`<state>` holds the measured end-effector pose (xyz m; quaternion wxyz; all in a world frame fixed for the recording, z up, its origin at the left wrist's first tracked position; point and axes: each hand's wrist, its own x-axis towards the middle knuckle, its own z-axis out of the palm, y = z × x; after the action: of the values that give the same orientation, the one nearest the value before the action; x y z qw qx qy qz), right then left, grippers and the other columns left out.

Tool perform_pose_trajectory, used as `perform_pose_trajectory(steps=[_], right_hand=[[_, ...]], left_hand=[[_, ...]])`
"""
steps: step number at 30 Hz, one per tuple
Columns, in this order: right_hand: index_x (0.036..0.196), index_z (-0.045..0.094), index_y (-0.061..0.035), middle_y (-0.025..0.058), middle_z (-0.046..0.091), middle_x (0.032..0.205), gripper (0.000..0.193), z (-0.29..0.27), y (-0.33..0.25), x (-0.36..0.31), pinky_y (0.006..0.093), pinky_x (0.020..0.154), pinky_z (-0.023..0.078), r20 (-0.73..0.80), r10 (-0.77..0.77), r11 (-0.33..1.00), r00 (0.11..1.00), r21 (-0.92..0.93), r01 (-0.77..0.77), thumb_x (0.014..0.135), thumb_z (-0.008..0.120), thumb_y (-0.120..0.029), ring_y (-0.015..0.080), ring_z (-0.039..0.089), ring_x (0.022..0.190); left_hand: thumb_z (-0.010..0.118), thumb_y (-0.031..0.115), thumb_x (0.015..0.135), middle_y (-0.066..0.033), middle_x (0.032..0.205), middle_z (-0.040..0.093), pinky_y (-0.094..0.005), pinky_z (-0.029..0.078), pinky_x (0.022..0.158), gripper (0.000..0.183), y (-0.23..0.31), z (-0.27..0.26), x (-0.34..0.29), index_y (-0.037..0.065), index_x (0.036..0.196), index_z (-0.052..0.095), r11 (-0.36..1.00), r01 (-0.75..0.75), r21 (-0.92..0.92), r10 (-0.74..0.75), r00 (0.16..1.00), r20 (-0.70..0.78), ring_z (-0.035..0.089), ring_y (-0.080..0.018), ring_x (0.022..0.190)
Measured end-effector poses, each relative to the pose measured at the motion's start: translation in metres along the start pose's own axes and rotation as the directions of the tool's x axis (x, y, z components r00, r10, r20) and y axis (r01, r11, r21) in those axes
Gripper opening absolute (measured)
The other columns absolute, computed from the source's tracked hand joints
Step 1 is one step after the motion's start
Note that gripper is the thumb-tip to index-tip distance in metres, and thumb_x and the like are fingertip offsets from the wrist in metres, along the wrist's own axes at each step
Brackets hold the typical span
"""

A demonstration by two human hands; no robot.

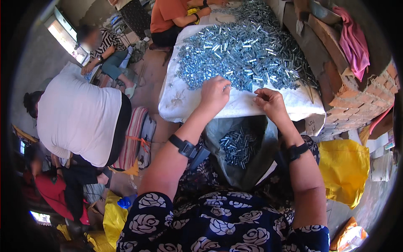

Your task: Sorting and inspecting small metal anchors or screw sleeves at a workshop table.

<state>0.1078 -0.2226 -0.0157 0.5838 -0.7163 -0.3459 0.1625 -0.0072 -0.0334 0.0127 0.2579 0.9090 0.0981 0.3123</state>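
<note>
A large heap of small shiny metal cylindrical pieces (252, 52) covers most of a table spread with a white cloth (180, 98). My left hand (215, 95) is at the heap's near edge, fingers curled and thumb tip against them; anything in them is too small to make out. To its right, above the cloth's near edge, my right hand (270, 102) has thumb and fingertips pinched together, and what they hold cannot be made out. Below both hands, between my forearms, a dark green sack (214, 132) hangs open at the table edge with many similar metal cylinders (240, 145) inside.
At the table's far left sits a person in an orange shirt (166, 17). Another in white (79, 117) bends over at left, beside folded striped bedding (132, 136). A brick wall (357, 101) bounds the right, with a pink cloth (352, 44) and a yellow sack (342, 170).
</note>
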Motion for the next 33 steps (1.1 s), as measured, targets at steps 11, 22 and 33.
perform_pose_trajectory(steps=[11, 22, 33], right_hand=[[0.095, 0.067, -0.0098, 0.0128, 0.063, 0.086, 0.026, 0.016, -0.001, 0.025, 0.0423, 0.067, 0.050, -0.107, -0.220, 0.762, 0.970, -0.640, 0.103, 0.071, 0.072, -0.020, 0.0329, 0.063, 0.076], [0.086, 0.070, -0.0079, 0.0133, 0.064, 0.082, 0.018, 0.015, 0.004, 0.029, 0.0397, 0.069, 0.051, -0.186, -0.303, 0.775, 0.935, -0.619, 0.127, 0.071, 0.061, -0.011, 0.0328, 0.063, 0.076], [0.096, 0.068, 0.0049, 0.0105, 0.068, 0.081, 0.026, -0.002, 0.007, 0.011, 0.0252, 0.059, 0.046, -0.179, 0.077, 0.993, 0.981, 0.097, -0.060, 0.072, 0.062, -0.001, 0.0119, 0.059, 0.064]], left_hand=[[0.058, 0.005, 0.070, -0.0084, 0.086, 0.054, -0.0390, 0.034, 0.082, 0.014, -0.020, 0.033, 0.011, 0.009, 0.078, 0.069, 0.878, -0.185, 0.441, 0.157, 0.983, 0.098, 0.049, -0.0261, 0.091], [0.057, 0.007, 0.071, -0.0095, 0.083, 0.056, -0.0399, 0.033, 0.085, 0.012, -0.022, 0.029, 0.011, 0.008, 0.076, 0.068, 0.851, -0.271, 0.450, 0.244, 0.963, 0.118, 0.050, -0.0264, 0.089], [0.058, 0.004, 0.068, -0.0089, 0.082, 0.058, -0.0404, 0.034, 0.086, 0.011, -0.008, 0.032, 0.007, 0.006, 0.074, 0.067, 0.826, -0.364, 0.430, 0.308, 0.931, 0.196, 0.052, -0.0259, 0.089]])
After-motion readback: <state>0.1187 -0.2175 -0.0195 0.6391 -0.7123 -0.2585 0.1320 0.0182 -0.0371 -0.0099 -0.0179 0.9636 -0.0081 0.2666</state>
